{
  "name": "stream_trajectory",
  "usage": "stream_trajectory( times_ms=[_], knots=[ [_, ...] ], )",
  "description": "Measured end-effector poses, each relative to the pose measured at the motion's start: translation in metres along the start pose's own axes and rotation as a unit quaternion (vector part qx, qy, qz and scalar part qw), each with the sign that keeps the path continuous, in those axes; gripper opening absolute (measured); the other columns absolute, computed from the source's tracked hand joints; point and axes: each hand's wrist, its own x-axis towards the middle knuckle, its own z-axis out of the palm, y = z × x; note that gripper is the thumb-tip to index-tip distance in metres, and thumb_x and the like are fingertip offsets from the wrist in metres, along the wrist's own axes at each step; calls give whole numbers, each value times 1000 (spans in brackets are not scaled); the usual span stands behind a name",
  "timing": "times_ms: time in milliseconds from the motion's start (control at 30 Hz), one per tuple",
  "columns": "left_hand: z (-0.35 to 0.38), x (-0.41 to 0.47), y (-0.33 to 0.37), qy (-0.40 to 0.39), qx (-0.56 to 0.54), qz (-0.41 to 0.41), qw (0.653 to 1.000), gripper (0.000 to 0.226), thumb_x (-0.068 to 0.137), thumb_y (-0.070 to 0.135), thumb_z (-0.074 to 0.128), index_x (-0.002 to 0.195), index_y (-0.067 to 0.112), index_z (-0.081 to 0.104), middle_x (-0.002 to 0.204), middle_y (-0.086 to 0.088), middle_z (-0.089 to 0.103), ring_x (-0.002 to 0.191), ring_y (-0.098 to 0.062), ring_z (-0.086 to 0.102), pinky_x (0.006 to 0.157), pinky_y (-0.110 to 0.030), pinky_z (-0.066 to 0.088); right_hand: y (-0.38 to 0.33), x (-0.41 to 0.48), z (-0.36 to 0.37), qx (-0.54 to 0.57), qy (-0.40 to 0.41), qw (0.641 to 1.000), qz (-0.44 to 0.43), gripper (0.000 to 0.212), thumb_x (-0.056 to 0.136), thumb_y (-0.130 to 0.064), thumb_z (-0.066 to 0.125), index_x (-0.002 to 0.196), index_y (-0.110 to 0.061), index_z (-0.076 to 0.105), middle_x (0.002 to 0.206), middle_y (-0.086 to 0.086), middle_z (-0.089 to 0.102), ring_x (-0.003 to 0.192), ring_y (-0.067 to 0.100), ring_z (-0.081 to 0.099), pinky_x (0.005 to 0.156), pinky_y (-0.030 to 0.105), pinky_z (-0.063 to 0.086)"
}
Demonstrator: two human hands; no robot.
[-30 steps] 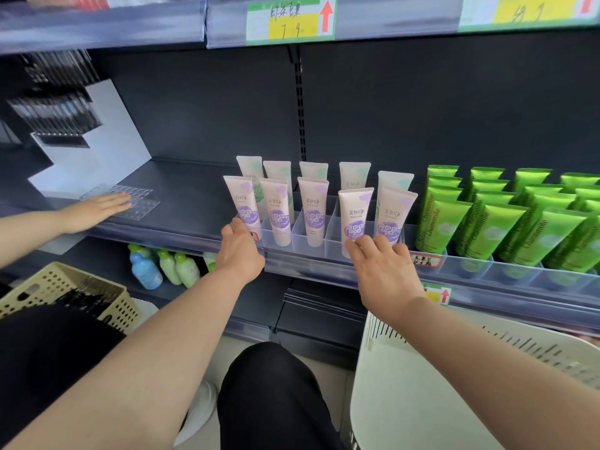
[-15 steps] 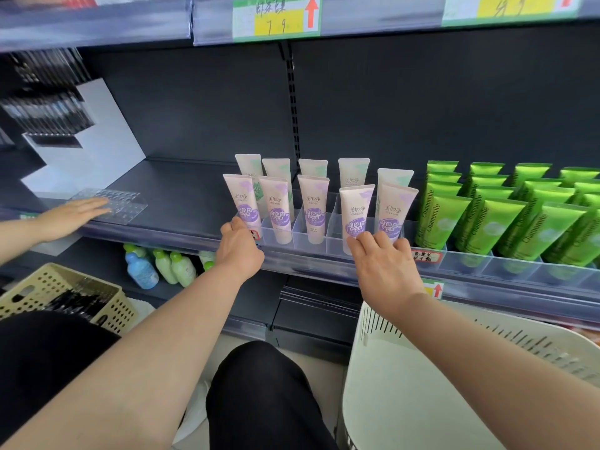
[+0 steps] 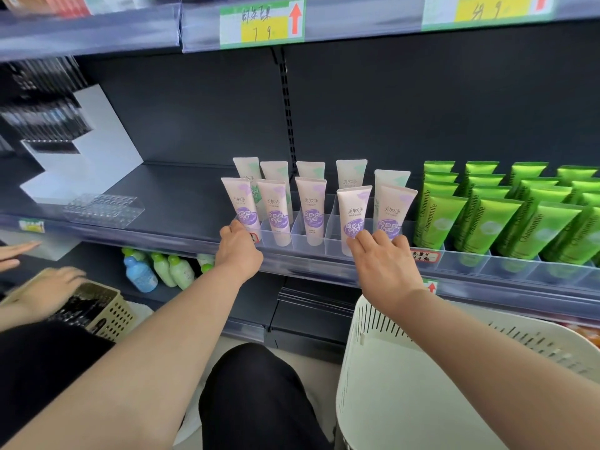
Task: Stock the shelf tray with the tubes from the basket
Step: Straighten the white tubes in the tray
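Note:
A clear plastic shelf tray (image 3: pixel 308 245) with dividers stands at the shelf's front edge. It holds two rows of pale pink tubes (image 3: pixel 313 209) with purple labels, upright. My left hand (image 3: pixel 238 251) grips the tray's left front corner, thumb up beside the leftmost tube. My right hand (image 3: pixel 381 259) lies with straight fingers against the tray's front wall, touching the two rightmost front tubes. The white slotted basket (image 3: pixel 373 332) sits below my right forearm; no tubes show in the part of it that I see.
Green Chamomile tubes (image 3: pixel 506 212) fill the trays to the right. A clear dimpled organizer (image 3: pixel 104 206) and a white display stand (image 3: pixel 84 157) sit at shelf left. Another person's hands (image 3: pixel 48 287) are over a beige basket (image 3: pixel 107 313). Bottles (image 3: pixel 156 271) stand on the lower shelf.
The other person's hand has left the clear organizer on the shelf and dropped to the beige basket. My two hands have stayed at the tray.

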Motion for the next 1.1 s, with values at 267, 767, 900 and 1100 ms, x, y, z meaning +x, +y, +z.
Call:
stream_trajectory(
  times_ms=[267, 767, 900, 1100],
  knots=[
    [3, -6, 7, 5, 17, -1, 1000, 65, 86, 2, 59, 143, 8, 28, 138, -15, 35, 117, -34, 49, 88, -37, 41, 6, -3, -1, -1, 0, 1000, 3, 46, 86, -16, 50, 131, -18, 39, 117, 3, 47, 101, 24, 45, 83, 39, 37],
    [7, -15, 18, -10, 26, 23, 999, 70, 86, -3, 56, 147, 9, 23, 139, -15, 35, 119, -33, 49, 95, -37, 41, 22, -16, -3, -4, 2, 1000, 12, 40, 87, -15, 46, 127, -17, 40, 117, 3, 46, 103, 24, 45, 83, 39, 36],
    [9, -21, 25, -11, 17, 27, 999, 69, 86, -3, 55, 146, 9, 24, 139, -15, 35, 119, -34, 49, 96, -37, 41, 27, -20, -3, -8, 5, 1000, 18, 37, 88, -13, 44, 124, -17, 42, 115, 2, 46, 101, 24, 45, 81, 38, 35],
    [12, -27, 29, -17, 12, 36, 999, 68, 86, -1, 55, 146, 8, 25, 138, -15, 35, 117, -34, 50, 95, -37, 41, 34, -26, -4, -7, 5, 1000, 25, 37, 88, -12, 43, 124, -17, 42, 114, 2, 46, 101, 23, 45, 81, 38, 35]
  ],
)
